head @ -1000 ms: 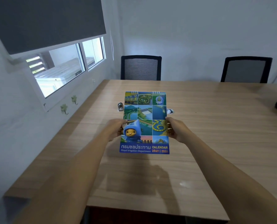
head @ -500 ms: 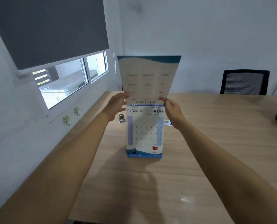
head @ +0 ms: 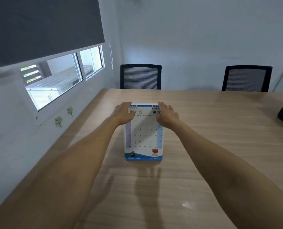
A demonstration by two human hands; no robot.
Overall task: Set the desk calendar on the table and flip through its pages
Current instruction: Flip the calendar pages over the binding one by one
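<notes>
Two black mesh chairs, one left and one right, stand at the far edge of a pale wood-grain desk. On it the desk calendar stands showing a month grid. The left hand and right hand rest loosely spread on its top corners. A half-blinded window fills the left wall.

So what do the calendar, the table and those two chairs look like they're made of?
Calendar: printed card or paper, wire-bound along the top. Table: wood-grain top, likely laminate given its soft glare. Chairs: grey mesh backs in black frames, probably plastic.
</notes>
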